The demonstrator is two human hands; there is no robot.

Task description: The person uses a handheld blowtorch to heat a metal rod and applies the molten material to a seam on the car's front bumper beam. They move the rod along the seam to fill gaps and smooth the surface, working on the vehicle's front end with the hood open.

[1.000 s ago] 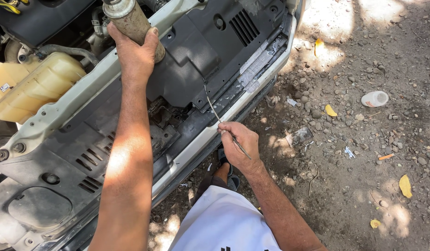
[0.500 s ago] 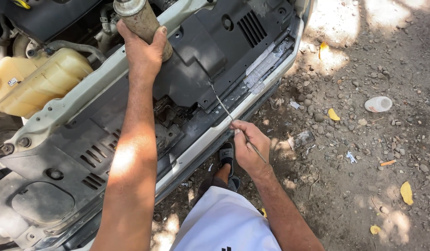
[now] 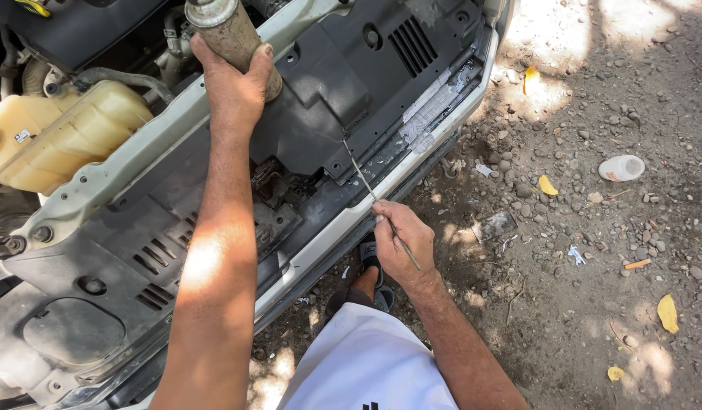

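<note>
Outdoors, front of a vehicle, panel off: two hands at work over the radiator support.

Nearest, a white garment (image 3: 366, 368) and a sandalled foot (image 3: 370, 262) on stony ground (image 3: 594, 288). Right hand (image 3: 402, 244), fingers closed in a pencil-like pinch on a thin metal rod (image 3: 366, 184); the rod slants up and left, its tip at the lower edge of the black plastic cover (image 3: 343, 83), seemingly held that way to probe or pick there. Left hand (image 3: 231, 85), arm at full reach, wrapped tight round a rusty cylinder (image 3: 228, 34) standing upright beyond the pale crossbar (image 3: 115, 171), likely gripped as a brace. Far left, yellowed coolant tank (image 3: 66, 133). Far right, a white bottle (image 3: 621, 168) on its side, well apart.
</note>
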